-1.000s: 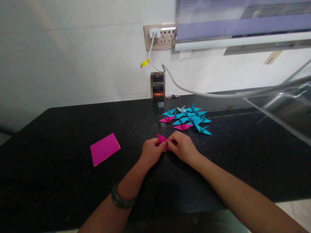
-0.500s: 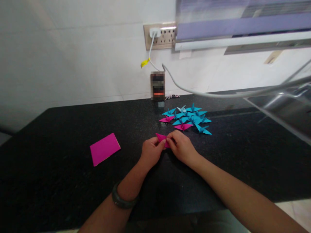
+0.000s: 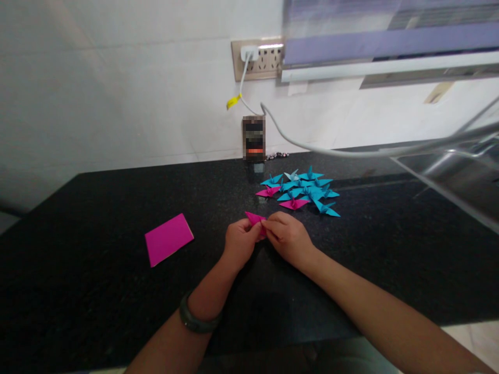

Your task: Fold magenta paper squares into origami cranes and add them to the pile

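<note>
My left hand (image 3: 239, 241) and my right hand (image 3: 286, 238) meet over the black counter (image 3: 97, 301), both pinching a small folded magenta paper piece (image 3: 255, 219) between their fingertips. Most of the piece is hidden by the fingers; a pointed tip sticks out to the upper left. A dark bracelet sits on my left wrist. Just beyond my hands lies a pile of folded paper cranes (image 3: 302, 191), mostly blue with two magenta ones.
A flat magenta paper square (image 3: 168, 239) lies to the left on the counter. A blurred dark device (image 3: 253, 138) stands against the white wall, under a socket strip (image 3: 257, 59) with a white cable. A metal rack edge (image 3: 448, 156) crosses the right side.
Both hands with the magenta piece have shifted slightly left and away from me. The paper's visible tip now points further left.
</note>
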`<state>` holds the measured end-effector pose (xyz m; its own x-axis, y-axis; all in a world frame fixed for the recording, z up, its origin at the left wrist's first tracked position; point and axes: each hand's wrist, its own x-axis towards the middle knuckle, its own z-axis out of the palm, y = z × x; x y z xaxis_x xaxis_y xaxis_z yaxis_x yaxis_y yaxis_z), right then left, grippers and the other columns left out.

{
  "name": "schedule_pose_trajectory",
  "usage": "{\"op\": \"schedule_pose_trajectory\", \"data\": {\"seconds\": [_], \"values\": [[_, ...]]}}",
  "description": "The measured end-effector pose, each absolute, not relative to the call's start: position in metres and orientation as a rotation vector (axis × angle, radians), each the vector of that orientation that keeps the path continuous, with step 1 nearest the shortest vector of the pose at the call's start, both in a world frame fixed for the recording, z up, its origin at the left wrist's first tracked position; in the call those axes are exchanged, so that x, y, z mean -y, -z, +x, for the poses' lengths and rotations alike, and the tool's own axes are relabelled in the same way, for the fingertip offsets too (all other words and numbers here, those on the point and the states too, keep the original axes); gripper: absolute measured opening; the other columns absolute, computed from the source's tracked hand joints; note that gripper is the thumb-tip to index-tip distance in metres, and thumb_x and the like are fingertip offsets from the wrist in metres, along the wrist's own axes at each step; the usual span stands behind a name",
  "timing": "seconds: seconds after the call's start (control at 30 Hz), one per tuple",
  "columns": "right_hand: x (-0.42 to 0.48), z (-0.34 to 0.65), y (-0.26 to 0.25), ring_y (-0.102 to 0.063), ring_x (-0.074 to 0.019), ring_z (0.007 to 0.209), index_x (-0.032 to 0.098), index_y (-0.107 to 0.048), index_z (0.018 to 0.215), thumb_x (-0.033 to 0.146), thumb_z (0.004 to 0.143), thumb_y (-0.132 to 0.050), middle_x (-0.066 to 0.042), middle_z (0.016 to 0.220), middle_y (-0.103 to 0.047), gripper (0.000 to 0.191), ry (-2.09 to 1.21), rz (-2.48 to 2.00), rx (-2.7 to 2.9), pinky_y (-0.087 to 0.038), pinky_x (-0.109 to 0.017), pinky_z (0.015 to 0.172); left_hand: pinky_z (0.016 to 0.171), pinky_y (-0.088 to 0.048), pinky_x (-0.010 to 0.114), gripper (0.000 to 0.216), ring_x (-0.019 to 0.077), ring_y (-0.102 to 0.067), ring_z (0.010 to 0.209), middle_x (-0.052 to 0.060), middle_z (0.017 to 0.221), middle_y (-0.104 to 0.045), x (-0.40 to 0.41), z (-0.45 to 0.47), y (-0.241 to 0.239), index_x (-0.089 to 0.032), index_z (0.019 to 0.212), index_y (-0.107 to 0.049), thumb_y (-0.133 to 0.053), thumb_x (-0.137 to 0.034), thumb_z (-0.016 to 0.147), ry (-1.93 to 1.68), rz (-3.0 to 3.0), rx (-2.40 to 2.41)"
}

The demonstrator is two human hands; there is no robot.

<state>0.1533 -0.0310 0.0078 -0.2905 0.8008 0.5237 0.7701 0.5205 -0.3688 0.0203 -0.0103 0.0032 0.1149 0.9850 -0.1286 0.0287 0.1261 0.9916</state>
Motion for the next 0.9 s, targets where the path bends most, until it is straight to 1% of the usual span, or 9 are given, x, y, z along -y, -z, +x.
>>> {"op": "schedule_pose_trajectory", "data": {"seconds": [0.13,0.27,0.4,0.5,0.67,0.8,0.87,0.9], "values": [[0.0314,0.1547,-0.0096,-0.051,-0.0154,0.073,0.016,-0.065,0.081,0.019,0.082,-0.046,-0.008,0.080,-0.059,0.018,-0.036,-1.290,2.144,-0.042,-0.025,0.064,0.049,-0.044,0.019,0.016,0.0089,-0.055,0.048,0.000,0.054,-0.062,0.0097,0.0207,-0.0052,-0.011,0.069,-0.066,-0.065,-0.026,0.064,-1.024,1.041,-1.160],[0.0317,0.1573,-0.0107,-0.050,-0.0146,0.074,0.016,-0.064,0.079,0.017,0.081,-0.047,-0.008,0.080,-0.057,0.018,-0.095,-1.252,2.141,-0.042,-0.025,0.066,0.048,-0.043,0.019,0.017,0.0078,-0.054,0.047,0.000,0.054,-0.061,0.0091,0.0195,-0.0031,-0.011,0.070,-0.064,-0.064,-0.026,0.064,-0.999,0.982,-1.081],[0.0327,0.1584,-0.0118,-0.051,-0.0139,0.075,0.015,-0.064,0.077,0.016,0.081,-0.046,-0.007,0.081,-0.056,0.018,-0.161,-1.224,2.129,-0.043,-0.025,0.068,0.048,-0.043,0.019,0.020,0.0077,-0.054,0.046,0.000,0.054,-0.060,0.0097,0.0195,-0.0022,-0.011,0.067,-0.062,-0.063,-0.031,0.067,-0.980,0.986,-1.054],[0.0341,0.1578,-0.0137,-0.052,-0.0136,0.074,0.015,-0.064,0.075,0.016,0.081,-0.045,-0.007,0.080,-0.056,0.019,-0.211,-1.223,2.122,-0.043,-0.025,0.068,0.048,-0.043,0.020,0.027,0.0082,-0.053,0.046,0.000,0.053,-0.059,0.0100,0.0200,-0.0034,-0.011,0.063,-0.061,-0.063,-0.038,0.067,-0.980,1.014,-1.070],[0.0349,0.1569,-0.0129,-0.052,-0.0116,0.068,0.016,-0.063,0.073,0.017,0.081,-0.047,-0.004,0.075,-0.055,0.018,-0.381,-1.181,1.977,-0.042,-0.023,0.061,0.048,-0.042,0.020,0.030,0.0088,-0.053,0.048,0.001,0.054,-0.060,0.0102,0.0192,-0.0039,-0.011,0.065,-0.063,-0.067,-0.040,0.063,-0.992,1.030,-1.073],[0.0305,0.1565,-0.0077,-0.051,-0.0108,0.063,0.016,-0.061,0.079,0.023,0.077,-0.055,-0.002,0.071,-0.055,0.009,-0.506,-1.324,1.696,-0.041,-0.022,0.056,0.050,-0.043,0.020,0.028,0.0085,-0.053,0.051,0.000,0.057,-0.060,0.0113,0.0184,-0.0037,-0.012,0.069,-0.063,-0.064,-0.040,0.067,-1.006,1.080,-1.061],[0.0280,0.1566,-0.0060,-0.050,-0.0101,0.058,0.016,-0.059,0.082,0.028,0.076,-0.056,-0.002,0.070,-0.057,0.014,-0.629,-1.419,1.614,-0.040,-0.022,0.053,0.052,-0.043,0.020,0.027,0.0087,-0.053,0.052,0.000,0.059,-0.060,0.0121,0.0187,-0.0047,-0.012,0.071,-0.063,-0.063,-0.038,0.069,-1.002,1.122,-1.051],[0.0271,0.1568,-0.0058,-0.049,-0.0097,0.056,0.015,-0.059,0.081,0.030,0.077,-0.055,-0.001,0.067,-0.057,0.016,-0.706,-1.440,1.619,-0.039,-0.021,0.051,0.052,-0.043,0.020,0.026,0.0088,-0.053,0.053,0.000,0.059,-0.059,0.0125,0.0189,-0.0054,-0.012,0.071,-0.063,-0.062,-0.038,0.069,-1.001,1.137,-1.048]]}}
